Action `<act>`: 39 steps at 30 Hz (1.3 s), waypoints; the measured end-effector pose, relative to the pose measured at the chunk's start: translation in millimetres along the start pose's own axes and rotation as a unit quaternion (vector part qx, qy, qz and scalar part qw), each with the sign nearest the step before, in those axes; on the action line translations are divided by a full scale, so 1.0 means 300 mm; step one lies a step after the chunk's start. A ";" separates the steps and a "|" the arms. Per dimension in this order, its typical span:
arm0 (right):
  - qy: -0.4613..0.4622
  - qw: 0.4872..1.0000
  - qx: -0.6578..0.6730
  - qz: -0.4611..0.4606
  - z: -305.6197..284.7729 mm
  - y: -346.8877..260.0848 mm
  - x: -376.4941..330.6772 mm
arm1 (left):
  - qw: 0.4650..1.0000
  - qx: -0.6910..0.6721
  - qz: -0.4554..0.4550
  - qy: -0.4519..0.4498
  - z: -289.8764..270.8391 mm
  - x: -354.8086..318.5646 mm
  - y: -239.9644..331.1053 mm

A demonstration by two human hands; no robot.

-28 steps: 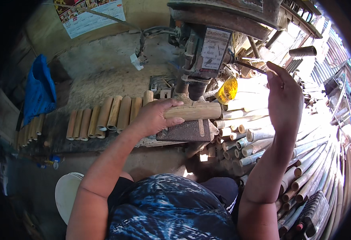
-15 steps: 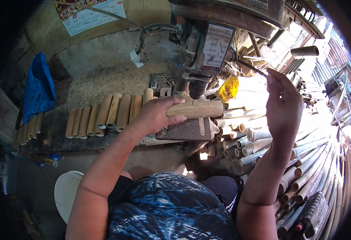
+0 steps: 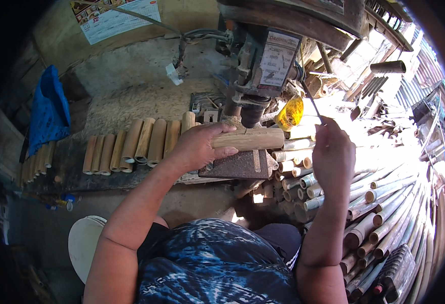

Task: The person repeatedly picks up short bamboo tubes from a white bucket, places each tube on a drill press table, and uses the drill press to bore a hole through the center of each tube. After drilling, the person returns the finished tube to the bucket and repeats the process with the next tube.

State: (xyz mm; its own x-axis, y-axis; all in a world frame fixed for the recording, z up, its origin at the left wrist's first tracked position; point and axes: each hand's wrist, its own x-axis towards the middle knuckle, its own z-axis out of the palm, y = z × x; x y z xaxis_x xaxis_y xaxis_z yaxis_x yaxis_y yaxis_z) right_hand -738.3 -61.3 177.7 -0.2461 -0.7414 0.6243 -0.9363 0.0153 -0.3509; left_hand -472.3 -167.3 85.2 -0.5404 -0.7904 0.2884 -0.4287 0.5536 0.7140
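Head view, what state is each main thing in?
Bamboo piece, lying sideways below the drill chuck
Left hand, gripping the bamboo piece
Lever, slanting down
Right hand, closed on the lever
Drill press, spinning or stopped: cannot tell
Cut bamboo row, side by side
Yellow container, tilted
Blue sack, creased

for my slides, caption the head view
Left hand holds a tan bamboo tube beneath a grey metal drill press; right hand grips its thin dark lever.

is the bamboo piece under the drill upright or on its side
On its side: the bamboo piece runs sideways below the drill chuck, with the left hand gripping its left end.
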 end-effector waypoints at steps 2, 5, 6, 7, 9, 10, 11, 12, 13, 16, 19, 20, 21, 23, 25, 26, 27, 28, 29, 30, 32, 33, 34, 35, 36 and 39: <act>-0.046 0.999 -0.025 0.014 0.094 0.031 -0.005 | 1.000 -0.016 0.000 -0.003 -0.001 0.001 0.000; -0.065 0.996 -0.035 0.057 0.267 0.045 0.057 | 1.000 0.001 -0.002 -0.001 0.000 0.001 0.007; -0.075 0.994 0.015 0.083 0.303 0.040 0.087 | 1.000 0.002 -0.006 -0.004 0.000 0.001 0.008; -0.077 0.996 0.000 0.053 0.307 0.039 0.096 | 1.000 0.001 -0.009 -0.008 -0.002 0.000 0.009; -0.112 0.993 -0.026 0.040 0.268 0.024 0.112 | 1.000 0.000 -0.011 -0.008 -0.007 0.002 0.009; -0.170 0.982 -0.067 0.051 0.216 0.015 0.109 | 1.000 0.000 -0.010 -0.007 -0.005 0.001 0.008; -0.181 0.980 -0.081 0.018 0.133 0.014 0.081 | 1.000 -0.001 -0.010 -0.004 -0.005 0.002 0.007; -0.212 0.975 -0.042 0.050 0.050 0.011 0.067 | 1.000 0.005 -0.002 0.002 -0.003 0.004 0.005; -0.208 0.975 -0.013 0.075 -0.029 0.004 0.050 | 1.000 0.011 0.004 0.007 0.000 0.004 0.005; -0.036 0.999 0.026 0.032 -0.151 -0.037 0.058 | 1.000 0.018 0.016 0.004 0.001 0.004 0.004; 0.050 0.998 0.025 0.008 -0.169 -0.075 0.122 | 1.000 0.028 0.011 -0.003 0.019 0.019 0.013; 0.066 0.998 0.023 -0.005 -0.165 -0.085 0.138 | 1.000 0.030 0.001 -0.004 0.022 0.021 0.015; 0.070 0.997 0.020 0.014 -0.162 -0.094 0.146 | 0.999 0.032 0.014 0.005 0.026 0.023 0.018; 0.098 0.995 0.033 0.003 -0.154 -0.104 0.154 | 0.999 0.026 0.034 0.019 0.039 0.024 0.025; 0.090 0.995 0.045 0.005 -0.154 -0.106 0.144 | 0.999 0.023 0.028 0.011 0.040 0.028 0.027; 0.091 0.994 0.054 0.007 -0.154 -0.103 0.137 | 0.999 0.021 0.025 0.008 0.040 0.032 0.029; 0.091 0.995 0.050 -0.003 -0.152 -0.100 0.130 | 1.000 0.019 0.022 0.005 0.039 0.034 0.030; 0.091 0.995 0.050 -0.011 -0.149 -0.095 0.122 | 1.000 0.017 0.017 0.002 0.037 0.033 0.031; 0.096 0.994 0.054 -0.015 -0.145 -0.089 0.116 | 1.000 0.014 0.013 -0.001 0.036 0.033 0.033; 0.093 0.994 0.056 -0.017 -0.140 -0.084 0.110 | 1.000 0.016 0.009 -0.004 0.035 0.033 0.034; 0.103 0.992 0.075 -0.023 -0.130 -0.073 0.099 | 1.000 0.019 0.001 -0.008 0.032 0.036 0.037; 0.101 0.992 0.066 -0.030 -0.127 -0.069 0.094 | 1.000 0.019 0.000 -0.008 0.032 0.036 0.038; 0.105 0.992 0.062 -0.044 -0.124 -0.067 0.090 | 1.000 0.018 -0.002 -0.007 0.033 0.035 0.040; 0.109 0.991 0.059 -0.058 -0.122 -0.066 0.086 | 1.000 0.018 -0.004 -0.006 0.033 0.035 0.040; 0.108 0.991 0.058 -0.059 -0.120 -0.068 0.082 | 1.000 0.018 -0.001 -0.004 0.034 0.035 0.041; 0.102 0.992 0.045 -0.058 -0.109 -0.075 0.069 | 1.000 0.015 0.003 0.000 0.037 0.036 0.039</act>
State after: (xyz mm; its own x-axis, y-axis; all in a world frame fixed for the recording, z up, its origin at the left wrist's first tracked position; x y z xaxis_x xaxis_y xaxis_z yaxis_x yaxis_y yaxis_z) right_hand -730.5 -55.0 221.3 -0.1930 -0.5828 0.7894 -0.9370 -0.1292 -0.3245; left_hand -491.1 -166.4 89.7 -0.5434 -0.7866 0.2931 -0.4463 0.5664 0.6928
